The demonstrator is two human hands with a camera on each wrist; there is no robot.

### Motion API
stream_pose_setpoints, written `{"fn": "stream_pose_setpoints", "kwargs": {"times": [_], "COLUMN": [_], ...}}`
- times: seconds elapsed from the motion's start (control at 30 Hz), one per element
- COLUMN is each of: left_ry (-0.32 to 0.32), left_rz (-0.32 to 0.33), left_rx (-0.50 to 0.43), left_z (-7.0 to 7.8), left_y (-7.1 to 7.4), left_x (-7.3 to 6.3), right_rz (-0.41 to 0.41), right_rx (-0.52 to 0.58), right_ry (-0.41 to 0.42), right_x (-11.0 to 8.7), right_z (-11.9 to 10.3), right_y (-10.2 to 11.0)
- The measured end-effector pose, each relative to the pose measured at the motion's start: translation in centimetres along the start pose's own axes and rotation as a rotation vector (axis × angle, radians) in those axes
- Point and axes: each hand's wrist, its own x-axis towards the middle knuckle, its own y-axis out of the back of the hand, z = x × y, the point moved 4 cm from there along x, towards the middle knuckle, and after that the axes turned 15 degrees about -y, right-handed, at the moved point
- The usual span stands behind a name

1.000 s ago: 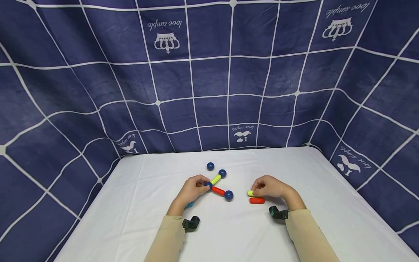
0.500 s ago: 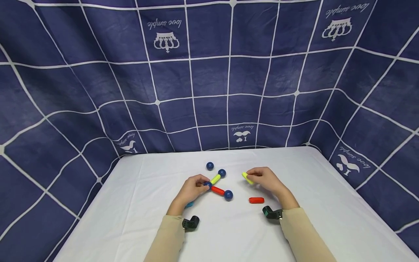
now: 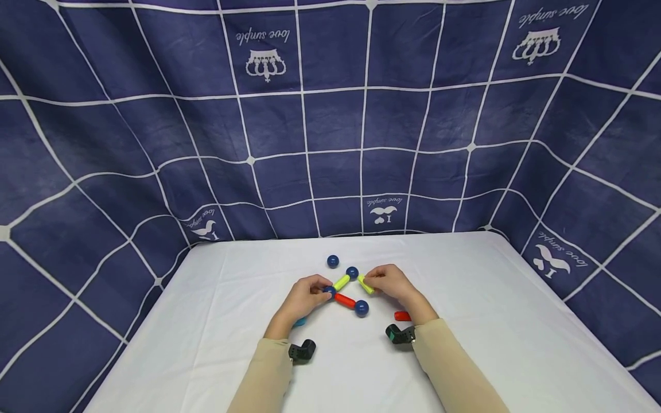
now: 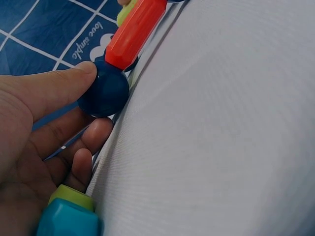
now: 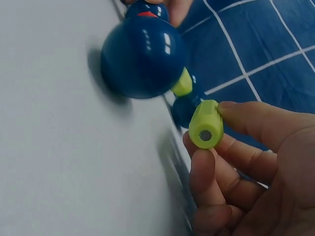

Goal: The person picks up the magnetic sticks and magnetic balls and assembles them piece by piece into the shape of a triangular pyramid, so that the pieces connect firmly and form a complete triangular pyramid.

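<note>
My left hand (image 3: 304, 296) pinches a dark blue ball (image 4: 104, 91) between thumb and fingers. From that ball a red rod (image 3: 345, 300) runs to a second blue ball (image 3: 361, 308), and a yellow-green rod (image 3: 341, 282) runs to a third (image 3: 352, 272), making an open V. Between thumb and fingertips my right hand (image 3: 391, 282) holds another yellow-green rod (image 5: 206, 125), a grey metal disc showing in its near end. In the head view this rod's far end is right beside the third ball.
A loose blue ball (image 3: 333, 261) lies behind the V. Partly behind the right wrist is a red rod (image 3: 402, 316). A turquoise and yellow-green piece (image 4: 69, 216) lies by the left palm. The white table (image 3: 232, 298) meets a blue checked curtain (image 3: 330, 120).
My right hand has lifted the yellow-green rod from beside the red rod and carried it left, tilting it, up to the far ball of the V. The left hand has stayed put.
</note>
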Motion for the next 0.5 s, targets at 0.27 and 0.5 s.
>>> {"fn": "stream_pose_setpoints", "kwargs": {"times": [0.27, 0.5], "left_ry": [0.003, -0.008], "left_rz": [0.003, 0.0], "left_rx": [-0.005, -0.007], "left_z": [0.1, 0.1], "left_y": [0.0, 0.0], "left_x": [0.1, 0.1], "right_rz": [-0.005, 0.019], "right_rx": [0.054, 0.063], "right_ry": [-0.039, -0.074], "right_x": [0.2, 0.0], "right_z": [-0.4, -0.6], "right_y": [-1.3, -1.7]}}
